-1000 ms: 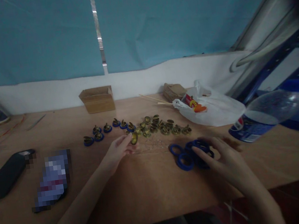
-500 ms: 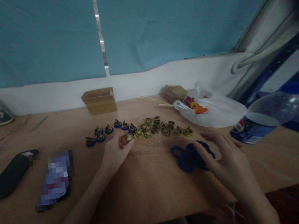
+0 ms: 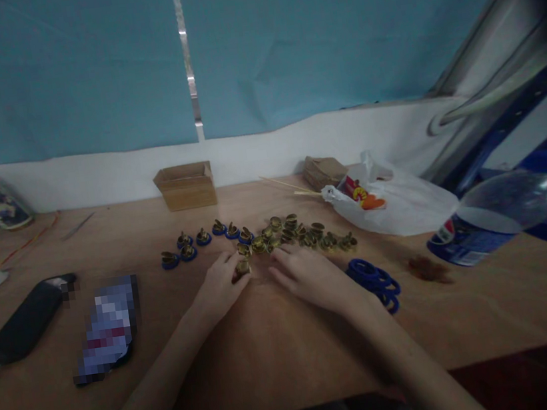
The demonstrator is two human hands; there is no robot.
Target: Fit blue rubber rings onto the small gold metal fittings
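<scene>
My left hand (image 3: 220, 280) is closed around a round brass-coloured fitting (image 3: 243, 267), thumb below and fingers above it. My right hand (image 3: 305, 275) is just to the right, low over the table, thumb and fingers apart with nothing visible between them. Beyond both hands lies a cluster of similar brass fittings (image 3: 302, 231) with tilted lids. To its left stand several brass fittings seated in blue rings (image 3: 187, 252). A pile of loose blue rings (image 3: 371, 276) lies beside my right wrist, partly hidden by it.
A small open cardboard box (image 3: 188, 188) stands near the wall. At right are a white plastic bag (image 3: 399, 205), a plastic bottle (image 3: 478, 225) lying on its side and a brown stain (image 3: 428, 270). A black phone (image 3: 26, 318) and a blurred-out packet (image 3: 109, 331) lie at left.
My right hand has moved left from above the blue rings to beside my left hand, covering the spot where thin clear rings lay. My left hand keeps the brass fitting, slightly lower.
</scene>
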